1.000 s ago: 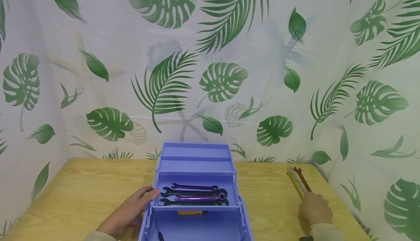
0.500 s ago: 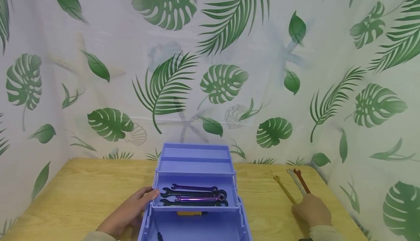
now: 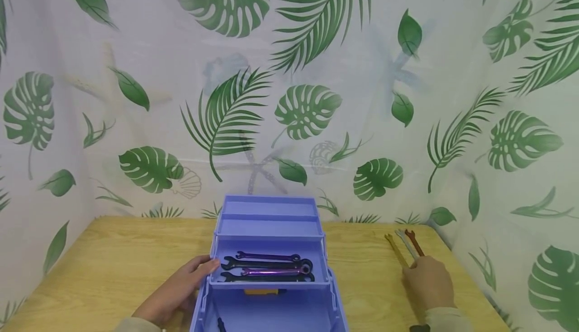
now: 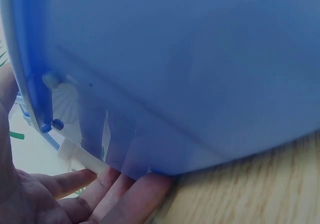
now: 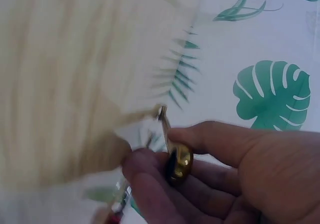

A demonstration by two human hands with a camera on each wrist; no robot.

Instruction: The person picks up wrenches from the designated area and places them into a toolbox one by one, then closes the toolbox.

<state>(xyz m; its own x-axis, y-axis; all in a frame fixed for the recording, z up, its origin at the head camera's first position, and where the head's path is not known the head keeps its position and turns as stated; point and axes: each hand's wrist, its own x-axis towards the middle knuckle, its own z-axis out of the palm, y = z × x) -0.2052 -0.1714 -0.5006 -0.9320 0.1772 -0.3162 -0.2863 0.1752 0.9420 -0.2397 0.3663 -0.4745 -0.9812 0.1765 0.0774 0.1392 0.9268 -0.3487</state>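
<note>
In the head view my right hand (image 3: 428, 282) is low over the table's right side. It pinches a gold wrench (image 5: 181, 164) between thumb and fingers, its ring end showing in the right wrist view. A silver wrench (image 3: 407, 244) and a reddish-brown wrench (image 3: 415, 242) point away beside it, their near ends hidden by the hand. My left hand (image 3: 178, 289) holds the left side of an opened blue-purple toolbox (image 3: 276, 314). Its thumb lies at the tray edge, and its fingers (image 4: 135, 199) press the outer wall. Several purple and black wrenches (image 3: 267, 266) lie in the middle tray.
Under that tray, a yellow object (image 3: 261, 292) and a thin dark-handled tool (image 3: 220, 323) are in the toolbox's bottom. The upper tray (image 3: 271, 226) stands behind. A leaf-printed sheet (image 3: 289, 121) hangs behind the wooden table (image 3: 135, 261).
The gold wrench first swung left, away from the silver one, then came partway back toward it. My right hand moved slightly left and away from me. My left hand stayed on the toolbox.
</note>
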